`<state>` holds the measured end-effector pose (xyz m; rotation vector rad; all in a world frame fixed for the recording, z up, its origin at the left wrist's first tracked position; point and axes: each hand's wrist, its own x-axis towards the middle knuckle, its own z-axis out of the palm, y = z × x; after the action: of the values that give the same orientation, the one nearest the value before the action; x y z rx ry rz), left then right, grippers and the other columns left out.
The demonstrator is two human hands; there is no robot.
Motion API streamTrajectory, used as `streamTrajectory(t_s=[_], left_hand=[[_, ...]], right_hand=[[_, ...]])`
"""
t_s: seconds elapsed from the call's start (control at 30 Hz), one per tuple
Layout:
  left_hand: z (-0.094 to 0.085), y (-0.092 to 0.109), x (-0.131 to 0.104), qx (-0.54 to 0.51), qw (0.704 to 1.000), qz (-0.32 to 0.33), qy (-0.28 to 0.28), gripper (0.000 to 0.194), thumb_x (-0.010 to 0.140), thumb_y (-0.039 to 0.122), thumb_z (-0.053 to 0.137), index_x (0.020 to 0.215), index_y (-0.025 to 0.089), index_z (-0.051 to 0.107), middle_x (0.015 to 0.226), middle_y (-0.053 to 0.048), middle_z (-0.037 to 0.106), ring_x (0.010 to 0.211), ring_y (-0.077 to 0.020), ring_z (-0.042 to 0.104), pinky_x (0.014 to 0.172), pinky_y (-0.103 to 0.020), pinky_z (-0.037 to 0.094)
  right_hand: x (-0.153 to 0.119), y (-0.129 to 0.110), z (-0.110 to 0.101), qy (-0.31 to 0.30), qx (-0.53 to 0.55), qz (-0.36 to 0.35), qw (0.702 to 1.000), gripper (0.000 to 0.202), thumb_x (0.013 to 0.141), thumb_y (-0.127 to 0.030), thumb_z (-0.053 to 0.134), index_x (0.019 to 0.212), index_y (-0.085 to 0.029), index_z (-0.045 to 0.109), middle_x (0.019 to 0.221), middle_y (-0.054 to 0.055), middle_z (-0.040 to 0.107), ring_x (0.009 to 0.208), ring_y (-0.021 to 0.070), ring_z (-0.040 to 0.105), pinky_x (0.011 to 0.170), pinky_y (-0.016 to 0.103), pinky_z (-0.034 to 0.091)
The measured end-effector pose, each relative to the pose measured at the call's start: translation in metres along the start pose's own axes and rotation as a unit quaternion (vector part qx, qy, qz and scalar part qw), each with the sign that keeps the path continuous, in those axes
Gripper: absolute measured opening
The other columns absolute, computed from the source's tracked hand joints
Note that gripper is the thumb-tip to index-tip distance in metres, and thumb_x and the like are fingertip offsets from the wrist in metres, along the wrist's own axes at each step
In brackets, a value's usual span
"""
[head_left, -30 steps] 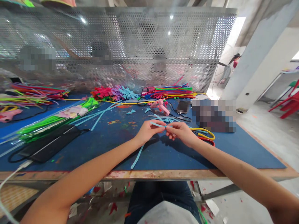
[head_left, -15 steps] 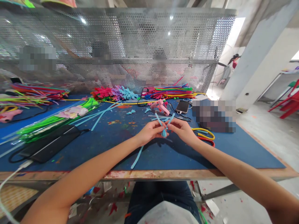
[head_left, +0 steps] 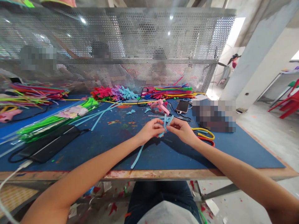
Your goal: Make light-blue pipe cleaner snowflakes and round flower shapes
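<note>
Both arms bare, reaching forward from the lower corners of the view and converging near its middle. Left forearm [head_left: 105,159] slants inward; left elbow [head_left: 62,196] bent, low at left. Right forearm [head_left: 224,160] slants inward from the opposite side, its elbow low at right. Left wrist [head_left: 137,140] nearly straight, in line with the forearm. Left hand [head_left: 153,129]: fingers curled, thumb [head_left: 159,130] brought against them in a pinch. Right hand [head_left: 182,129]: fingers bent, tips likewise pinched, back of hand partly visible. Fingertips of both hands face each other, just apart.
</note>
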<state>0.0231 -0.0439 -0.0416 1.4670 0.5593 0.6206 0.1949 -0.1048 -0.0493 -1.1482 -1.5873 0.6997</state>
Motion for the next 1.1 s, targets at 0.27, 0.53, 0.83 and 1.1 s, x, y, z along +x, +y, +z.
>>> streamTrajectory(t_s=[0.27,0.53,0.83,1.1], left_hand=[[-0.002,-0.004,0.003,0.065,0.996,0.031,0.046,0.043,0.064,0.029,0.072,0.093,0.016,0.044,0.065,0.002,0.06,0.052,-0.0085,0.053,0.046,-0.018,0.035],[0.001,-0.003,0.002,0.07,0.994,0.034,0.08,0.039,0.064,0.03,0.071,0.093,0.015,0.049,0.069,-0.002,0.064,0.054,-0.01,0.054,0.049,-0.02,0.036],[-0.004,-0.008,0.003,0.133,0.989,0.005,0.06,0.029,0.065,0.035,0.067,0.082,0.012,0.062,0.068,-0.003,0.063,0.054,-0.0083,0.05,0.05,-0.019,0.034],[-0.005,-0.006,0.004,0.12,0.991,-0.038,0.036,0.024,0.065,0.03,0.068,0.083,0.013,0.066,0.07,-0.003,0.065,0.052,-0.0064,0.046,0.046,-0.017,0.031]], right_hand=[[0.001,-0.002,-0.003,0.045,-0.015,-0.025,0.999,0.025,0.073,-0.03,0.061,0.094,-0.021,0.052,0.09,0.003,0.057,0.07,0.0133,0.053,0.061,0.026,0.043],[0.002,-0.016,-0.022,0.016,-0.375,-0.275,0.885,0.036,0.084,-0.025,0.052,0.119,-0.026,0.048,0.12,0.008,0.053,0.117,0.0224,0.04,0.096,0.04,0.025],[0.006,-0.008,-0.026,-0.064,-0.494,-0.327,0.803,0.026,0.091,-0.025,0.042,0.113,-0.026,0.055,0.088,0.003,0.063,0.095,0.0165,0.051,0.093,0.038,0.024],[0.006,-0.011,-0.029,-0.063,-0.532,-0.394,0.746,0.017,0.09,-0.022,0.045,0.091,-0.024,0.062,0.109,0.002,0.061,0.113,0.0171,0.044,0.098,0.04,0.02]])
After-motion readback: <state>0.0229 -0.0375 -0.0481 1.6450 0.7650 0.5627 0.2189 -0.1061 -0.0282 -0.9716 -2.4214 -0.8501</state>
